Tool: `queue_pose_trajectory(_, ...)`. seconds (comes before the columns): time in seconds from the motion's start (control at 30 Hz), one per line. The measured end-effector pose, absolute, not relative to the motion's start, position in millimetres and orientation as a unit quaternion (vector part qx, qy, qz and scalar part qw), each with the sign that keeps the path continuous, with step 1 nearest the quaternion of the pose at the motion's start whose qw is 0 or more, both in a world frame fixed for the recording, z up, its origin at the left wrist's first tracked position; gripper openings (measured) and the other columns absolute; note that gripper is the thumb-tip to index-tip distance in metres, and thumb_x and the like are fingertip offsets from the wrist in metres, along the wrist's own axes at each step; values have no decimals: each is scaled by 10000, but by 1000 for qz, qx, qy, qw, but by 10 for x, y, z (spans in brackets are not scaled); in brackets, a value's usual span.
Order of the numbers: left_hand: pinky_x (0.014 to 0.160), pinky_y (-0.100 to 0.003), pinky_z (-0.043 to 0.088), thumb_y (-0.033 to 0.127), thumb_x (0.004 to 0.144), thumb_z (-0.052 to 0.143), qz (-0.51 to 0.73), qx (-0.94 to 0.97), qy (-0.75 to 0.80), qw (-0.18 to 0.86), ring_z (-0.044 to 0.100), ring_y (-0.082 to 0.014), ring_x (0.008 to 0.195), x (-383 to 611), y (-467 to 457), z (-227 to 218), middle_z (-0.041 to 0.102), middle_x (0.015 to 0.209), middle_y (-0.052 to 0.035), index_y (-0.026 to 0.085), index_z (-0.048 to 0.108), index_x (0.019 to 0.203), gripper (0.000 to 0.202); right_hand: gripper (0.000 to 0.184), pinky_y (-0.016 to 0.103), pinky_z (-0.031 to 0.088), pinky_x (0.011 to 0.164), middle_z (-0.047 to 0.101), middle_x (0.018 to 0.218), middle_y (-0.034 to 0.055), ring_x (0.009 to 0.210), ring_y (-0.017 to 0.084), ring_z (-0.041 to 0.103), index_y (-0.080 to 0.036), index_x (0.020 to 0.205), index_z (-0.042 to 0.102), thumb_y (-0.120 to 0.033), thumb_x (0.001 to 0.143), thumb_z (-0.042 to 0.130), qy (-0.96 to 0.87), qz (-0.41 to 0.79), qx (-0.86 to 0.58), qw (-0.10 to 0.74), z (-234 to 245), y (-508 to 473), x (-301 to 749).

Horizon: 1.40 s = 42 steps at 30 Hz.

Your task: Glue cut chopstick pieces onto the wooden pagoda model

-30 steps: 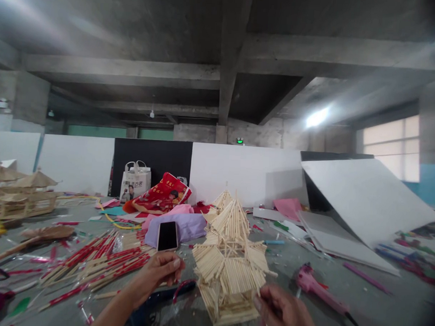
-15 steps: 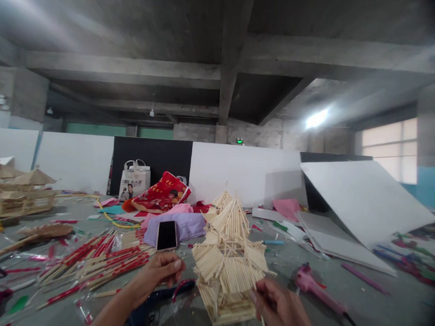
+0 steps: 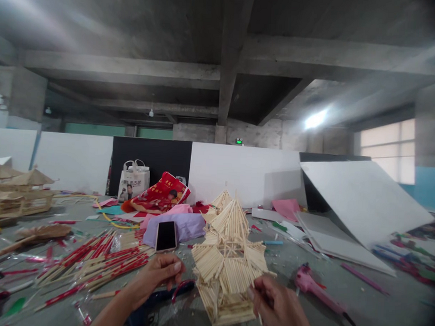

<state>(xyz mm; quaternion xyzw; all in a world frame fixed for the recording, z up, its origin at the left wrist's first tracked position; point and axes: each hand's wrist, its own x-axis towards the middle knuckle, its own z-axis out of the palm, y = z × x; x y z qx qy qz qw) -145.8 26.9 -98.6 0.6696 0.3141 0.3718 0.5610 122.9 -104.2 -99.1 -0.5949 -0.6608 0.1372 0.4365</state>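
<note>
A two-tier pagoda model [image 3: 229, 258] built of thin wooden sticks stands on the grey floor in front of me. My right hand [image 3: 280, 309] is closed in a pinch on a thin wooden stick [image 3: 259, 318] just right of the model's lower roof. My left hand [image 3: 160, 273] hovers left of the model with its fingers curled; what it holds, if anything, I cannot make out. A black phone [image 3: 166, 236] lies just beyond the left hand.
Packs of red-wrapped chopsticks [image 3: 92, 265] are strewn at left. A pink glue gun [image 3: 315, 290] lies at right. Lilac cloth [image 3: 181, 227], a red bag [image 3: 159, 194], a white tote [image 3: 133, 181], white boards [image 3: 359, 201] and other stick models [image 3: 18, 194] surround the spot.
My right hand has risen a little and moved left, closer to the model's lower roof. The left hand and the model have stayed in place.
</note>
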Motion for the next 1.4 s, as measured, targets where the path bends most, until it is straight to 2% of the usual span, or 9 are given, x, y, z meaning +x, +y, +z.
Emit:
queue_pose_trajectory(0.23, 455, -174, 299, 519, 624, 634, 371, 668, 317, 562, 440, -64, 457, -1444, 214, -937, 604, 577, -16, 109, 606, 695, 417, 291, 162, 270, 320, 490, 495, -51, 328, 63, 432, -195, 685, 445, -464, 777, 377, -638, 189, -599, 445, -918, -1101, 1170)
queue_pose_trajectory(0.63, 487, -170, 317, 449, 699, 604, 352, 686, 295, 564, 447, -59, 491, -1463, 186, -900, 597, 612, -15, 107, 613, 738, 345, 263, 163, 282, 319, 519, 515, -36, 335, 65, 430, -190, 689, 453, -424, 783, 378, -644, 186, -597, 440, -908, -1097, 1159)
queue_pose_trajectory(0.87, 471, -172, 321, 473, 680, 610, 362, 682, 304, 558, 442, -63, 487, -1443, 185, -899, 590, 600, -19, 99, 612, 723, 376, 242, 166, 325, 345, 513, 514, -31, 357, 76, 459, -182, 683, 465, -391, 784, 396, -652, 181, -587, 443, -946, -1062, 1187)
queue_pose_trajectory(1.4, 491, -173, 316, 432, 729, 580, 348, 694, 291, 559, 443, -61, 507, -1478, 223, -933, 591, 627, -22, 96, 606, 757, 338, 227, 163, 296, 325, 551, 525, -31, 319, 77, 485, -178, 686, 460, -363, 800, 395, -658, 198, -584, 433, -915, -1018, 1229)
